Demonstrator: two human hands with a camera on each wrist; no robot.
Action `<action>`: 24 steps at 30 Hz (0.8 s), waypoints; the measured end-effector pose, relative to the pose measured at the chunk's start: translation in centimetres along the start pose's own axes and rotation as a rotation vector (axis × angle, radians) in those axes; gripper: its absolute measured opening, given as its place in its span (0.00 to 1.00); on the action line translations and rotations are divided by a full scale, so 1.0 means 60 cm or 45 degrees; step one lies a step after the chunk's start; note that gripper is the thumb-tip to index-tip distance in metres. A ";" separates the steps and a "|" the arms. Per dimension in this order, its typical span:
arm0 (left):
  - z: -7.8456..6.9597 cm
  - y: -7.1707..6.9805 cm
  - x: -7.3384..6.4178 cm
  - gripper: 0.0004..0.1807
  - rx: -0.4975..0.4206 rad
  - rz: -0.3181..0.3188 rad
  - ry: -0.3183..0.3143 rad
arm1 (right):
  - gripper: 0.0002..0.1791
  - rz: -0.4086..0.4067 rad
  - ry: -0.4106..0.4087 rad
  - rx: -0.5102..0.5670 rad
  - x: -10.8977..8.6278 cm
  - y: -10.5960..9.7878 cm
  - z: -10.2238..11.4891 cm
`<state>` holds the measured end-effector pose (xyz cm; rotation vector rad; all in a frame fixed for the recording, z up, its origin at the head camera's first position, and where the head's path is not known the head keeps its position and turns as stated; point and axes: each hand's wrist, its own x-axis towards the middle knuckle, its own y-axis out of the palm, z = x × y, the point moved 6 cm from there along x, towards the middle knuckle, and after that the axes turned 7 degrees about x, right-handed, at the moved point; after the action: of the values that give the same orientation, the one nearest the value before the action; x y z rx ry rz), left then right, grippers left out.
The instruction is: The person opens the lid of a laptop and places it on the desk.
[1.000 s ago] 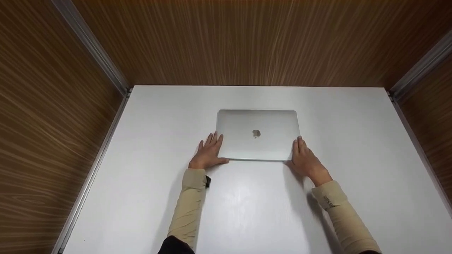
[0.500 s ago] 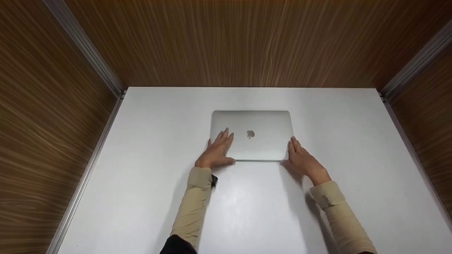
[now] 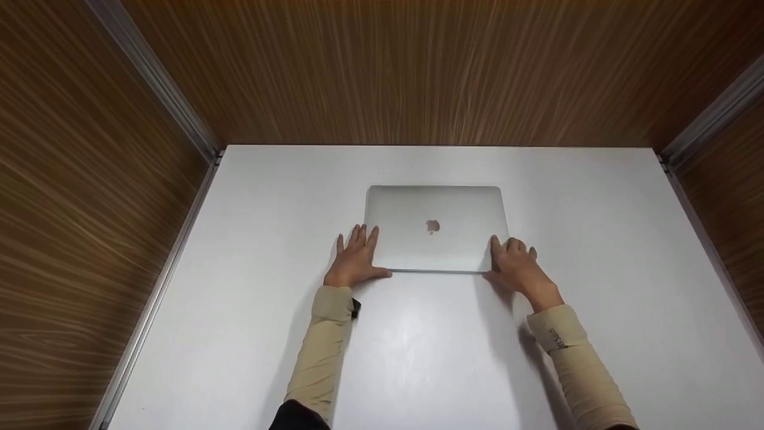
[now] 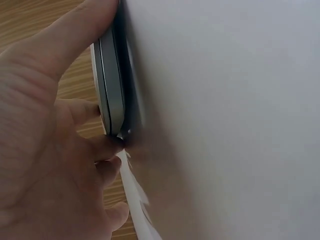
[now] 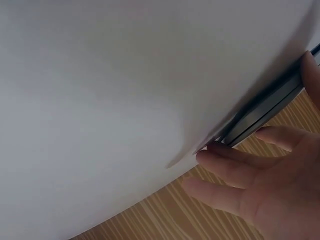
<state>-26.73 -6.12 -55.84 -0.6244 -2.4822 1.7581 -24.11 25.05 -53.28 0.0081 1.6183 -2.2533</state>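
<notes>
A closed silver laptop (image 3: 439, 248) with an apple logo lies flat on the white table. My left hand (image 3: 352, 261) spans its near left corner, thumb along the front edge and fingers spread at the left side, the index on the lid. In the left wrist view the thumb touches the laptop's rounded edge (image 4: 112, 82), with a fingertip right at the corner. At the near right corner is my right hand (image 3: 518, 267), index on the lid, thumb at the front edge, other fingers beside it. The right wrist view shows these fingertips close around the laptop corner (image 5: 262, 110).
The white table (image 3: 412, 352) surrounds the laptop on every side. Brown wood-grain panels stand behind it (image 3: 382, 71) and at the left (image 3: 89, 197) and right, with metal rails along the corners. Both forearms wear beige sleeves (image 3: 322, 352).
My left hand slid onto the lid, then back out to the left edge. The right hand's index finger moved onto the lid while its other fingers spread. The laptop stays in about the same place.
</notes>
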 end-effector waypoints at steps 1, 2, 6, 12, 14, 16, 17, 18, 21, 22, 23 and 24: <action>0.000 0.000 -0.001 0.60 -0.003 -0.004 0.002 | 0.45 -0.024 -0.017 -0.009 0.000 -0.001 0.001; 0.001 -0.001 -0.001 0.60 -0.008 -0.009 0.004 | 0.44 -0.045 -0.033 -0.013 0.000 -0.001 0.002; 0.002 -0.003 -0.002 0.60 -0.028 -0.020 0.001 | 0.44 -0.098 -0.096 -0.017 -0.001 -0.003 0.005; 0.003 -0.010 0.000 0.60 -0.018 -0.034 0.006 | 0.42 -0.116 -0.107 0.015 -0.004 -0.007 0.003; 0.003 -0.013 0.000 0.60 -0.022 -0.043 0.013 | 0.42 -0.116 -0.103 0.031 -0.005 -0.009 0.002; 0.003 -0.014 -0.001 0.60 -0.021 -0.051 0.018 | 0.42 -0.116 -0.110 0.041 -0.007 -0.011 0.002; 0.004 -0.015 -0.001 0.60 -0.019 -0.054 0.020 | 0.42 -0.121 -0.119 0.045 -0.008 -0.012 0.002; 0.004 -0.015 -0.002 0.60 -0.019 -0.057 0.024 | 0.42 -0.121 -0.126 0.047 -0.008 -0.013 0.001; 0.008 -0.018 -0.005 0.60 -0.030 -0.070 0.045 | 0.40 -0.122 -0.144 0.086 -0.012 -0.017 0.001; 0.009 -0.019 -0.005 0.61 -0.036 -0.074 0.052 | 0.40 -0.124 -0.151 0.097 -0.013 -0.018 0.001; 0.010 -0.020 -0.005 0.61 -0.045 -0.078 0.058 | 0.39 -0.125 -0.153 0.112 -0.014 -0.020 0.001; 0.011 -0.022 -0.005 0.61 -0.055 -0.080 0.063 | 0.39 -0.118 -0.146 0.127 -0.015 -0.021 0.000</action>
<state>-27.04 -7.17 -54.84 -0.5788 -2.4848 1.6512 -23.63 25.69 -51.91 -0.1703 1.4739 -2.3557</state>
